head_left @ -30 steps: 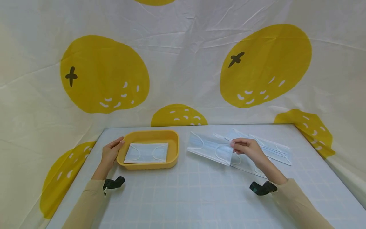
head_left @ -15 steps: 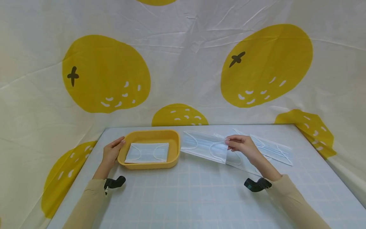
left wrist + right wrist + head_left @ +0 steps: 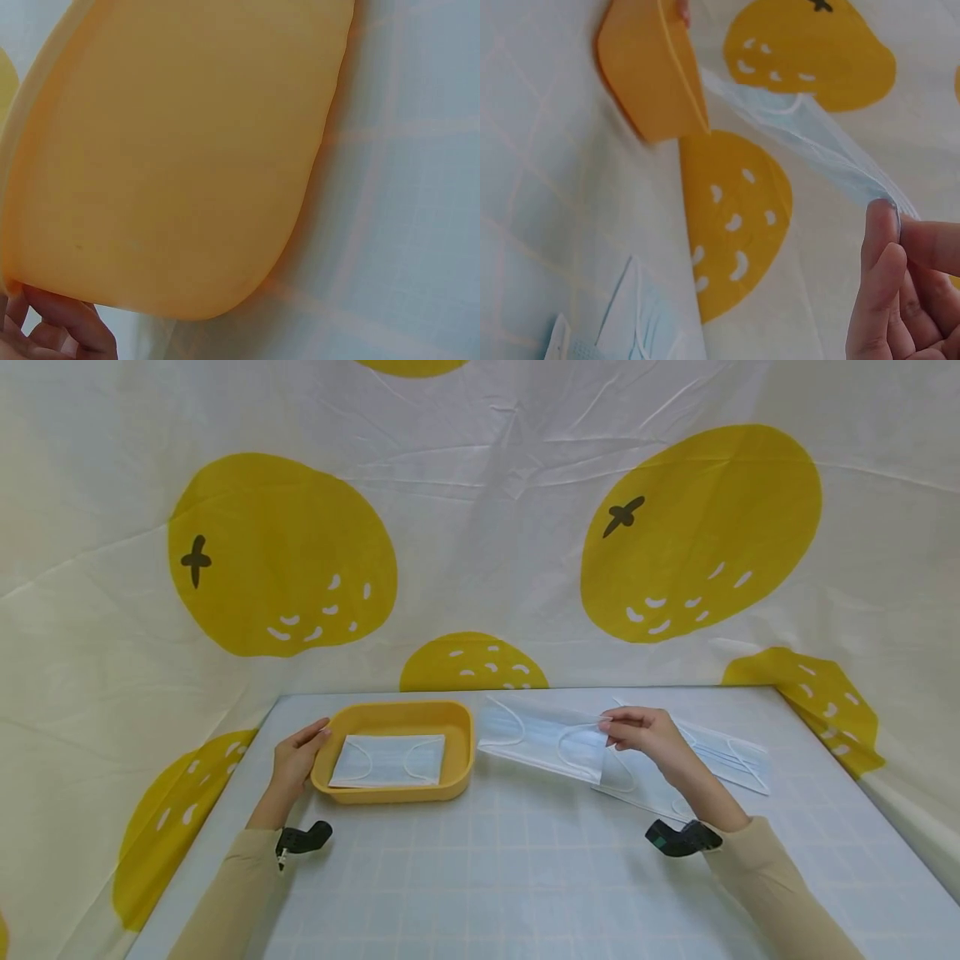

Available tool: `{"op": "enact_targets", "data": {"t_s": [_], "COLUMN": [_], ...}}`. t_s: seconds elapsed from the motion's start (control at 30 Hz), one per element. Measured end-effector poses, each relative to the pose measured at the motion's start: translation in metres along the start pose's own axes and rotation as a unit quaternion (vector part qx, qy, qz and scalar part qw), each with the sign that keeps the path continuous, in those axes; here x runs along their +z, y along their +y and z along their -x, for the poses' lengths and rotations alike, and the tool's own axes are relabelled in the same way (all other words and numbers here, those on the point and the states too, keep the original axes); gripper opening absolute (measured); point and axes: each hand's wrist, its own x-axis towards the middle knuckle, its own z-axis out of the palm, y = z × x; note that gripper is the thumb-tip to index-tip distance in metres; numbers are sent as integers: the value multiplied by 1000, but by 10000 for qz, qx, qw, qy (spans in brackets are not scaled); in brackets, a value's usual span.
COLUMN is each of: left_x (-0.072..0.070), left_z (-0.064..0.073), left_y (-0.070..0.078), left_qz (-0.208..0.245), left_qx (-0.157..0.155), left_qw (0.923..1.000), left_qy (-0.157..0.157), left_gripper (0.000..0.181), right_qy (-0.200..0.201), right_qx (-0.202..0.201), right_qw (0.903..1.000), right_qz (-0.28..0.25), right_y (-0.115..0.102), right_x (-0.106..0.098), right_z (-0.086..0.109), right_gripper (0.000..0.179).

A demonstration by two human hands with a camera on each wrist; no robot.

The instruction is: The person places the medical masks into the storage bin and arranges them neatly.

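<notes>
In the head view, the left hand (image 3: 292, 764) grips the left end of a yellow plastic tray (image 3: 397, 795) at its rim. Just right of those fingers, inside the tray, lies a pleated face mask (image 3: 386, 762); whether others lie beneath it cannot be told. The right hand (image 3: 651, 737) pinches the edge of a raised mask (image 3: 536, 737), which stretches from the fingertips towards the tray. Under and right of these fingers, loose masks (image 3: 731, 756) lie partly covered, their number unclear. Below both hands spreads a pale blue checked tabletop (image 3: 480, 877); beyond the fingers hangs a creased white curtain (image 3: 487, 560) printed with yellow fruit.

In the left wrist view, the tray's wall hides its inside; the curled fingers at its rim are cut off in the lower corner.

In the right wrist view, thumb and fingers pinch the raised mask, seen nearly edge-on; well away from them, the tray and loose masks are cut off.
</notes>
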Motion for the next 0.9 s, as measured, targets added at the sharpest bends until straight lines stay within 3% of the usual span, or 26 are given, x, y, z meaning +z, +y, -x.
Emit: {"op": "enact_targets", "data": {"t_s": [0.3, 0.53, 0.9], "left_x": [0, 0, -1], "left_z": [0, 1, 1], "left_y": [0, 0, 0], "left_qz": [12, -30, -41], "left_qx": [19, 44, 27], "left_qw": [10000, 10000, 10000], "left_qy": [23, 2, -26], "left_gripper": [51, 52, 52], "right_qy": [24, -70, -218], "right_qx": [67, 13, -86], "right_qw": [9997, 9996, 9992], "right_qz": [-245, -269, -312], "right_y": [-3, -4, -10], "right_x": [-5, 6, 27], "right_z": [-1, -7, -18], "right_gripper": [27, 37, 38]}}
